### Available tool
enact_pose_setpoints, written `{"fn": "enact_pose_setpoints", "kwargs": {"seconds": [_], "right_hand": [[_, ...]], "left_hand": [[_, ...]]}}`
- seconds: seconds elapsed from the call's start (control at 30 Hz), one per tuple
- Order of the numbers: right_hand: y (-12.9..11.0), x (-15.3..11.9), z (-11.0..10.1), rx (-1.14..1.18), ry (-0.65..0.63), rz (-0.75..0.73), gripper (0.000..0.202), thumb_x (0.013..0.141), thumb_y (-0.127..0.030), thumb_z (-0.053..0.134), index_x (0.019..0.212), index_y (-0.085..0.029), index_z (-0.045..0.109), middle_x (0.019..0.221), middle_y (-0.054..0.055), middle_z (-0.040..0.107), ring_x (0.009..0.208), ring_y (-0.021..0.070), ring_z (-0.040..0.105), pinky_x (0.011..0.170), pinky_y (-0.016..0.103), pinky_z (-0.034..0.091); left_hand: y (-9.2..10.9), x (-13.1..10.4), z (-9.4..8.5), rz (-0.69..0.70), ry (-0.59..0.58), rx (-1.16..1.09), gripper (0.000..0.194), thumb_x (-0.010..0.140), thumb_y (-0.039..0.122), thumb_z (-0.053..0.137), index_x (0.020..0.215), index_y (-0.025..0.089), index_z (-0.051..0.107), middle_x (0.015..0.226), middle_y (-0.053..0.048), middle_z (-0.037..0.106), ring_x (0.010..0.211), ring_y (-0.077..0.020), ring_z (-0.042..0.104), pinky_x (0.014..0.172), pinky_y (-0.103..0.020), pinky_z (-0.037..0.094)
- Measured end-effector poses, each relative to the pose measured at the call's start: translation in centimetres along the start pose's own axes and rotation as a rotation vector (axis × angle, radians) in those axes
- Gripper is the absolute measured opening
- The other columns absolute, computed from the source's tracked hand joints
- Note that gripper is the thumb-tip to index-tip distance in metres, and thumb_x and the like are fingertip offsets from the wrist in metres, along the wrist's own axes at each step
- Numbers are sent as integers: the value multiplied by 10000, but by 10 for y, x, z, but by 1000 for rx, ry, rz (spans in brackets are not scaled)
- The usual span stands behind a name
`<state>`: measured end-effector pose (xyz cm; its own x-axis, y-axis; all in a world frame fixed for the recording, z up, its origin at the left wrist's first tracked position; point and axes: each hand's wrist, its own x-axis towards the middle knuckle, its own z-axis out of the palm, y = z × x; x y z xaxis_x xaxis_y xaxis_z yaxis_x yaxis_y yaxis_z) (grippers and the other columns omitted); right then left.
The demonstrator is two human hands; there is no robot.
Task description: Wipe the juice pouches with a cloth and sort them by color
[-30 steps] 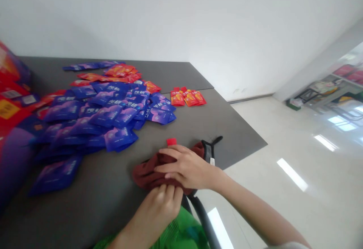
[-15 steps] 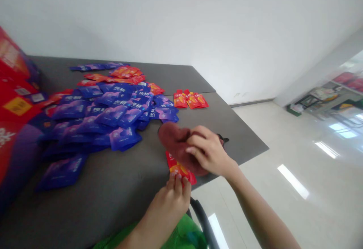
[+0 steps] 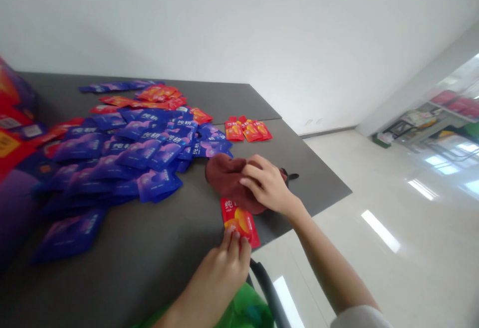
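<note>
Near the table's front edge lies a red packet [image 3: 241,217] with orange shapes on it. My left hand [image 3: 229,258] has its fingertips together on the packet's lower end. My right hand [image 3: 267,183] grips a bunched brown-red cloth [image 3: 228,176] just beyond the packet, over its upper edge. A black strap [image 3: 293,176] sticks out at the cloth's right side. To the left of the cloth spreads a heap of blue-purple packets [image 3: 145,143]. A small row of red packets [image 3: 249,129] lies behind the cloth.
More red packets [image 3: 159,93] and a blue row [image 3: 112,86] lie farther back on the grey table [image 3: 168,238]. A big red and purple package [image 3: 15,153] stands at the left. Below are a black curved bar [image 3: 267,285] and green material [image 3: 247,308].
My right hand and the cloth have moved slightly up and away, uncovering more of the red packet. My left hand stays at the packet's lower end. The view has shifted slightly.
</note>
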<state>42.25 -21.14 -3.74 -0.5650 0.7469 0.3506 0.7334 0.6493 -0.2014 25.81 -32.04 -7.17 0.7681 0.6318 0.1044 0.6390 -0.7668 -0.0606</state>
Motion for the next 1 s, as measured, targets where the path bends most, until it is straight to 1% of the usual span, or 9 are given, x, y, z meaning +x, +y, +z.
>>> {"fn": "enact_pose_setpoints", "kwargs": {"seconds": [0.17, 0.27, 0.33, 0.43, 0.53, 0.67, 0.8, 0.9, 1.0], "right_hand": [[-25, -17, 11, -53, -193, -200, 205, 929, -324, 410, 883, -250, 595, 914, 41, 500, 769, 164, 435, 717, 291, 346], [-2, -3, 29, -171, -225, -105, 208, 936, -313, 394, 953, -258, 594, 924, 49, 513, 773, 171, 451, 705, 288, 341], [23, 7, 33, -236, -192, 4, 214, 934, -331, 400, 975, -247, 592, 933, 60, 527, 788, 181, 471, 710, 289, 349], [53, 12, 21, -258, -40, 192, 213, 931, -331, 409, 974, -219, 586, 946, 71, 544, 835, 195, 498, 747, 294, 371], [64, 0, -1, -180, 283, 315, 204, 933, -318, 397, 922, -212, 570, 948, 61, 541, 876, 196, 508, 782, 303, 390], [60, -22, -16, -124, 508, 359, 159, 910, -314, 442, 888, -221, 569, 930, 53, 541, 876, 202, 512, 774, 322, 403], [50, -32, -14, -69, 448, 326, 138, 901, -297, 465, 869, -217, 571, 933, 53, 544, 858, 194, 520, 769, 324, 411], [35, -33, -23, 13, 530, 280, 130, 905, -295, 468, 860, -214, 558, 911, 44, 539, 844, 178, 517, 758, 314, 414], [14, -32, -43, 145, 586, 192, 97, 909, -281, 478, 870, -217, 539, 909, 29, 534, 847, 159, 520, 757, 298, 416]], "left_hand": [[2, 8, 0, 10, -7, -28, 234, 744, -2, 523, 917, 105, 640, 820, -136, 700, 719, -251, 688, 509, -282, 548], [-3, 9, -7, 47, 38, -30, 311, 766, 2, 477, 1043, 61, 605, 1008, -214, 677, 939, -291, 663, 574, -278, 554], [-7, 9, -17, 32, 94, -182, 274, 779, 4, 458, 968, 111, 624, 926, -134, 709, 839, -233, 687, 566, -243, 537], [-16, 7, -36, -230, 391, -594, 141, 839, 115, 507, 786, 182, 619, 660, 18, 683, 541, -109, 643, 505, -166, 482], [-28, 3, -40, -622, 605, -909, 145, 862, 307, 543, 778, 195, 579, 619, 39, 659, 527, -99, 637, 482, -151, 470], [-46, -14, -20, -853, 564, -610, 324, 820, 472, 560, 965, 185, 516, 874, -64, 691, 799, -226, 675, 655, -316, 540], [-63, -30, -9, -533, 491, -100, 432, 862, 405, 527, 1218, 164, 495, 1185, -139, 605, 1114, -303, 547, 967, -489, 410], [-81, -26, -6, -132, 310, -86, 407, 913, 297, 452, 1311, 209, 460, 1291, -66, 565, 1251, -252, 447, 1053, -446, 337], [-99, -10, 0, 42, 134, -124, 340, 927, 243, 416, 1241, 235, 548, 1239, -20, 612, 1244, -219, 461, 1049, -421, 348]]}}
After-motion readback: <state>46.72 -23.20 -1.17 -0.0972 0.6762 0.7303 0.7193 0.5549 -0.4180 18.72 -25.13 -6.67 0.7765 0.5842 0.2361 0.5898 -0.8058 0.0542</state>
